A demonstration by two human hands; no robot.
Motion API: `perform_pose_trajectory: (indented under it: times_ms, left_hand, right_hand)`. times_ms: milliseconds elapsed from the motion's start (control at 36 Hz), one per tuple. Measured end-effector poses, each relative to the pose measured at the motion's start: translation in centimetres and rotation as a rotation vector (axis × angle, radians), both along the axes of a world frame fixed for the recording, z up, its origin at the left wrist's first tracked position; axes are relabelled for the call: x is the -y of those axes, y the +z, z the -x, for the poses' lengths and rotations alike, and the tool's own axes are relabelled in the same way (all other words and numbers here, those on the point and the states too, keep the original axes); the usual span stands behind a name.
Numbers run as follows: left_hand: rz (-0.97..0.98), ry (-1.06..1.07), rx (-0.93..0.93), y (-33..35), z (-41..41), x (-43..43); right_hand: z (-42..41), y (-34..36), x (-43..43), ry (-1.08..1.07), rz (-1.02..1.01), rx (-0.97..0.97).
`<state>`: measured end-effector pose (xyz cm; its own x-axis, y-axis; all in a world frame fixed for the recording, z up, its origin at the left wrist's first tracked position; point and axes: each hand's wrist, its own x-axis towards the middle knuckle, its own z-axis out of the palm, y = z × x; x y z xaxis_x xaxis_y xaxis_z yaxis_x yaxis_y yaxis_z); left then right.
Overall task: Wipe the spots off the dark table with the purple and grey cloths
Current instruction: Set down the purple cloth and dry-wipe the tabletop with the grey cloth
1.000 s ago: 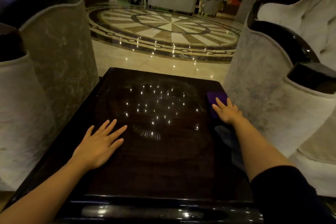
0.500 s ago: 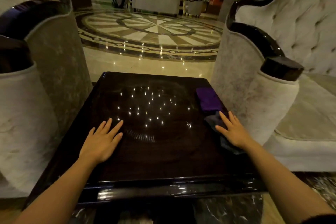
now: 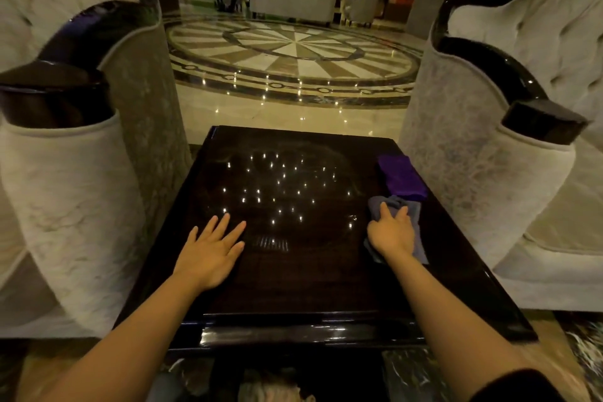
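Right hand (image 3: 391, 231) is placed palm-down on the grey cloth (image 3: 412, 210) at the right of centre of the frame, with the fingers curled into the fabric so that a fold is bunched under them; the hand is closed on the grey cloth. Left hand (image 3: 212, 251) is laid flat on the bare worktop (image 3: 293, 287) at the lower centre-left of the frame, fingers spread apart and nothing held. The grey cloth is spread along the right side of the worktop, and its far end is touched by the purple cloth (image 3: 403, 178), which is folded and located just above it in the frame, near the right edge of the worktop. Many small bright points of light are seen on the glossy dark surface in the centre of the frame, between and above the two hands; whether these are spots or reflections cannot be told. A pale upholstered armchair (image 3: 65, 189) with a dark armrest cap is positioned at the left of the frame, and a second armchair (image 3: 489, 173) at the right, each just beside the worktop. A polished floor (image 3: 293, 55) with a circular inlaid pattern is visible in the upper centre.
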<state>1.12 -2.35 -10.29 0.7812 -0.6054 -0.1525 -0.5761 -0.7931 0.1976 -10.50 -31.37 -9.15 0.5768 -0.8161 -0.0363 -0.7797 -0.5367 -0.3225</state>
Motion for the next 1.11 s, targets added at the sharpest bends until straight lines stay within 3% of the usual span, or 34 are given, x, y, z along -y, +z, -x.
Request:
perform_pose_trajectory:
  times_ms: [167, 528, 1112]
  left_hand:
    - [0.003, -0.003, -0.016, -0.2, 0.3, -0.5]
    - [0.005, 0.005, 0.023, -0.8, 0.3, -0.7]
    - [-0.003, 0.008, 0.044, -0.5, 0.7, -0.6]
  right_hand:
    - [-4.0, 0.2, -4.8, 0.156, -0.007, 0.012]
    - [-10.5, 1.1, -8.8, 0.755, -0.062, -0.063]
    - [1.4, 0.5, -13.0, 1.262, -0.134, 0.013]
